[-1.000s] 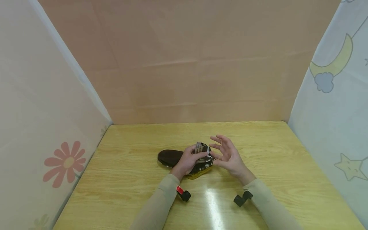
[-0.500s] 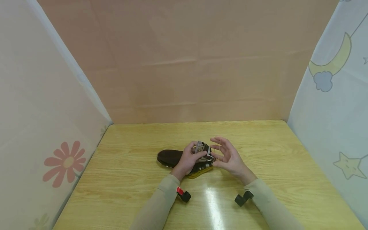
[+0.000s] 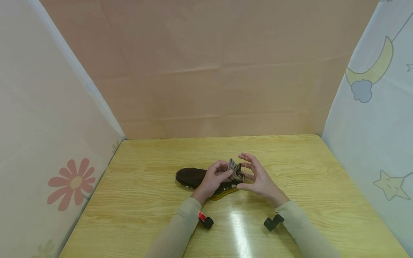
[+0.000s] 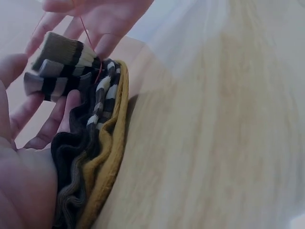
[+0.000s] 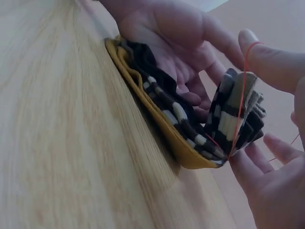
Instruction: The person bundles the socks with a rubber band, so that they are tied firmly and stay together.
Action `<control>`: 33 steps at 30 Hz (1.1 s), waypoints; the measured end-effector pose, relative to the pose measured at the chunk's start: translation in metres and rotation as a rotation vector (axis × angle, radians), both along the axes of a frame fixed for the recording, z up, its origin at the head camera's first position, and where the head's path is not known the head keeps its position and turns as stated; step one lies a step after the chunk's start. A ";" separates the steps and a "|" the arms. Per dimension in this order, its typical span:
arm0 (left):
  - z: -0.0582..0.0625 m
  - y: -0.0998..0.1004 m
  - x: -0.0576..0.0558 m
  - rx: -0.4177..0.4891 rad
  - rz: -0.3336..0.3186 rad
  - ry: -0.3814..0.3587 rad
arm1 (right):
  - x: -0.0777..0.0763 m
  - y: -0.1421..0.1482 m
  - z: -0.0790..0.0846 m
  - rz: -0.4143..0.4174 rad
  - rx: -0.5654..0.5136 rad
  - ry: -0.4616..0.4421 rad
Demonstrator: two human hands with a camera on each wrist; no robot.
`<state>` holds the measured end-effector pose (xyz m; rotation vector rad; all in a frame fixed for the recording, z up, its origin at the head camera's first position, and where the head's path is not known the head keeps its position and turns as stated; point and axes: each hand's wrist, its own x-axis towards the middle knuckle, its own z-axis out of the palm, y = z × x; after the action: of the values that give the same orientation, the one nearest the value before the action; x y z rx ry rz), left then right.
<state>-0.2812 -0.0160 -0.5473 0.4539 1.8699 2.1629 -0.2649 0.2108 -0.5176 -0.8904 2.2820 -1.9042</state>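
Observation:
A bundle of stacked socks (image 3: 190,177), dark, striped and mustard, lies on the table with its striped cuffs (image 4: 62,57) folded up. My left hand (image 3: 211,181) grips the bundle near these cuffs, thumb on the near side and fingers behind. At the right end, my right hand (image 3: 259,181) has its fingers spread apart. A thin red rubber band (image 5: 243,90) is stretched between its thumb and fingers, and runs down to the fold of the socks. The mustard sock (image 5: 190,160) is the outermost layer, nearest the wood.
The wooden table (image 3: 145,222) meets a tan backdrop (image 3: 222,71) at the rear. Pale printed sheets stand at the left (image 3: 48,107) and right (image 3: 371,125). Small black devices are strapped at the left cuff (image 3: 206,222) and the right cuff (image 3: 272,223).
The folded cuffs have tipped rightward toward my right hand, with my left fingers following. My right hand has shifted slightly right, the band still stretched across its fingers.

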 end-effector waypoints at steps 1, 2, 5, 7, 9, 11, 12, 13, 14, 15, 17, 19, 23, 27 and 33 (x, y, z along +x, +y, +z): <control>0.000 0.000 0.000 -0.008 -0.006 0.015 | 0.000 0.000 0.000 -0.008 0.021 0.001; 0.000 0.000 0.001 -0.015 -0.012 0.030 | 0.000 0.000 0.001 -0.016 0.037 0.000; 0.001 0.000 0.002 -0.038 -0.034 0.071 | 0.000 0.001 0.002 -0.032 0.071 -0.001; 0.001 0.000 0.003 -0.056 -0.049 0.097 | 0.000 0.001 0.003 -0.036 0.081 -0.005; 0.000 0.000 0.003 -0.072 -0.061 0.117 | -0.001 0.002 0.004 -0.035 0.085 -0.007; 0.000 0.000 0.003 -0.092 -0.073 0.133 | -0.002 0.003 0.003 -0.032 0.089 -0.003; -0.001 0.000 0.004 -0.104 -0.077 0.141 | -0.002 0.003 0.004 -0.032 0.091 -0.004; -0.001 -0.001 0.004 -0.121 -0.082 0.150 | -0.002 0.003 0.004 -0.033 0.095 -0.004; -0.001 -0.001 0.005 -0.137 -0.085 0.160 | -0.002 0.004 0.004 -0.035 0.103 -0.004; -0.001 -0.001 0.006 -0.154 -0.089 0.172 | -0.002 0.004 0.004 -0.038 0.109 -0.006; 0.000 0.000 0.007 -0.198 -0.095 0.202 | -0.002 0.004 0.004 -0.044 0.125 -0.008; 0.000 0.000 0.008 -0.249 -0.101 0.236 | -0.002 0.004 0.005 -0.050 0.143 -0.005; 0.002 0.001 0.009 -0.332 -0.124 0.294 | -0.004 0.005 0.005 -0.057 0.186 0.019; 0.004 0.003 0.010 -0.384 -0.159 0.323 | -0.006 0.007 0.005 -0.079 0.262 0.059; 0.005 0.006 0.010 -0.453 -0.182 0.330 | -0.012 0.009 0.002 -0.098 0.382 0.129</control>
<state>-0.2713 -0.0096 -0.5421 0.8778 2.3016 1.5533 -0.2769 0.2200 -0.5160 -0.8830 2.6799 -1.3968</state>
